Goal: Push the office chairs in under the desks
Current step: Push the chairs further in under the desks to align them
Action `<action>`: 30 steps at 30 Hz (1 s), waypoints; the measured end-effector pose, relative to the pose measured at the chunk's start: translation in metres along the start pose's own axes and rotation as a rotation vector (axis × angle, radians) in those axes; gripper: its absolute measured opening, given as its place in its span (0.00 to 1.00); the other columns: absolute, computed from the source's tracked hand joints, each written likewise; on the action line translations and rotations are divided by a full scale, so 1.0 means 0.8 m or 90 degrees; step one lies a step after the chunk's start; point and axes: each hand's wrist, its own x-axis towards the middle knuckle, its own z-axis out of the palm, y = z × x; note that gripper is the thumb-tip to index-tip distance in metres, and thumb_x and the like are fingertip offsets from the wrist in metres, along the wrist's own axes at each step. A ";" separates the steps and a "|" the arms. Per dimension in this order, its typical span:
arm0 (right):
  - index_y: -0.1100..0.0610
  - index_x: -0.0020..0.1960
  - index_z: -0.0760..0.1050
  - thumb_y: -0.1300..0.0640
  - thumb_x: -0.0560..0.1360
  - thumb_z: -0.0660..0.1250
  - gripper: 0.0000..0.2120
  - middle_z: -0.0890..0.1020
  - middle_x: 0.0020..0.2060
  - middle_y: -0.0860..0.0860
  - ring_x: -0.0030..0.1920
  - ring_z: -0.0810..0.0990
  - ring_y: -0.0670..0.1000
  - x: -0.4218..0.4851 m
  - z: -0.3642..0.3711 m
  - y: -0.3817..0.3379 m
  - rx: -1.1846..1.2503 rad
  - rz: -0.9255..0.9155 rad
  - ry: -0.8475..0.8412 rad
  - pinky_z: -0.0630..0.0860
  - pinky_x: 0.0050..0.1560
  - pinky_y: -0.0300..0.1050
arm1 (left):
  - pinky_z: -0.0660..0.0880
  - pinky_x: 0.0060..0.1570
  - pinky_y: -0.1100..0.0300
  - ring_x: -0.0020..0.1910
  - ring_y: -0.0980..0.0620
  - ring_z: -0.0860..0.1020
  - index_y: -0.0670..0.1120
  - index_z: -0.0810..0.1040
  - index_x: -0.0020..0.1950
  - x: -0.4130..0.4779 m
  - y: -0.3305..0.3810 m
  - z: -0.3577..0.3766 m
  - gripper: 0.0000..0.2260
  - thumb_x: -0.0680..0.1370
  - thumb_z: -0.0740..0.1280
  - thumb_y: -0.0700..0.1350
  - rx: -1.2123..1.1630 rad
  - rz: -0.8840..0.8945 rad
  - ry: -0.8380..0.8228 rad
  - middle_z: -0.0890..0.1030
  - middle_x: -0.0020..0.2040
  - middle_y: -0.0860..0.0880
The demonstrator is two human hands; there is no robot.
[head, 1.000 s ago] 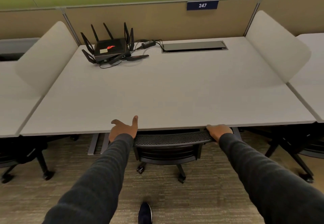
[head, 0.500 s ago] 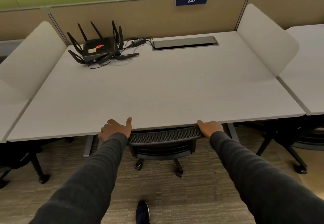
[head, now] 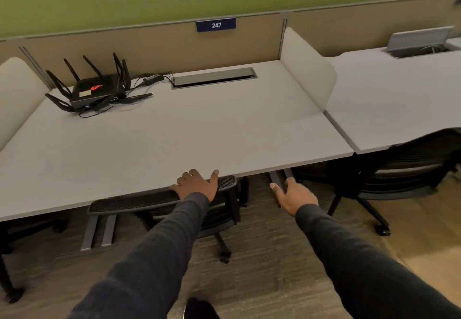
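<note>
A black mesh-backed office chair is tucked under the grey desk marked 247; only the top of its backrest and part of its base show. My left hand lies flat on the right end of that backrest at the desk edge, fingers spread. To its right, my right hand hangs open in the air and touches nothing. A second black office chair stands under the neighbouring desk on the right, its back sticking out past the desk edge.
A black router with several antennas and cables sits at the desk's back left. White dividers separate the desks. A raised cable flap is on the right desk. Another chair base shows at the far left. The floor is carpet.
The view has swung right, revealing the right-hand chair. My right hand came off the backrest and now hangs open; my left hand slid to the backrest's right end.
</note>
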 end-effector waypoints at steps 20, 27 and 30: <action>0.54 0.75 0.64 0.31 0.78 0.52 0.35 0.75 0.67 0.59 0.66 0.73 0.62 0.151 -0.276 0.273 -0.052 0.039 0.208 0.69 0.62 0.58 | 0.56 0.69 0.36 0.71 0.39 0.65 0.44 0.63 0.77 -0.062 0.498 0.034 0.42 0.76 0.43 0.73 -0.023 0.311 -0.014 0.68 0.72 0.41; 0.55 0.74 0.65 0.35 0.80 0.54 0.31 0.75 0.65 0.57 0.65 0.73 0.58 0.188 -0.362 0.379 -0.022 0.016 0.257 0.73 0.61 0.56 | 0.55 0.71 0.36 0.73 0.39 0.64 0.44 0.64 0.77 -0.099 0.656 0.038 0.43 0.76 0.42 0.74 -0.055 0.361 -0.040 0.67 0.74 0.41; 0.54 0.73 0.66 0.35 0.80 0.53 0.30 0.76 0.64 0.57 0.63 0.74 0.58 0.201 -0.393 0.412 -0.054 -0.028 0.283 0.73 0.60 0.56 | 0.53 0.72 0.36 0.74 0.38 0.64 0.44 0.64 0.78 -0.116 0.708 0.036 0.43 0.76 0.42 0.73 -0.081 0.355 -0.050 0.67 0.75 0.41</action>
